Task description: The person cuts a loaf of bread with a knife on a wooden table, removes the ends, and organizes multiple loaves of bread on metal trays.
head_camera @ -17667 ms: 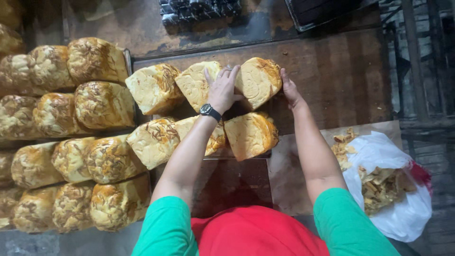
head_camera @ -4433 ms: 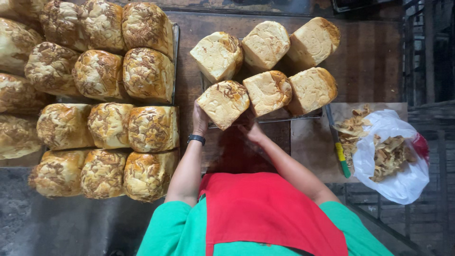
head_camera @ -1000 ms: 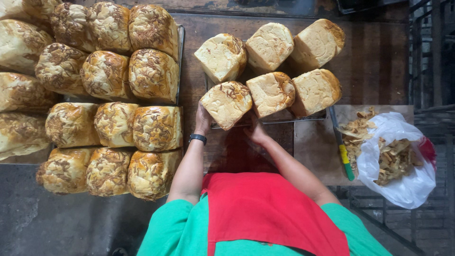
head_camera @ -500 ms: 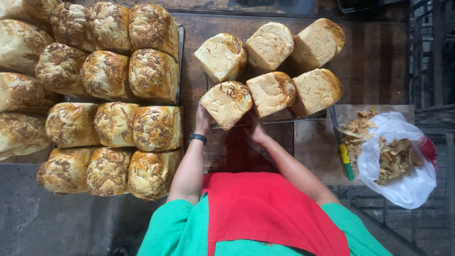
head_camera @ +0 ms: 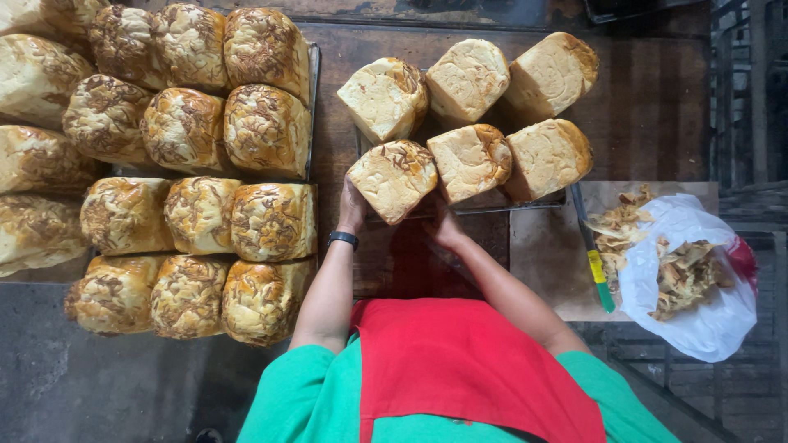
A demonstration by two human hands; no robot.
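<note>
Little changed over the last second — left hand and right hand still clasp the front loaf on the worktop. Five loaves set beside it; trays remain full.

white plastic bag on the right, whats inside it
The white plastic bag lies open and holds a heap of brown, flaky bread trimmings. Whatever sits deeper, under that heap, is covered.

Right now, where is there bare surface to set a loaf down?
Bare dark wood lies right of the six pale loaves. A narrow strip separates them from the tray of browned loaves, which is packed. The board by the bag is partly free.
</note>
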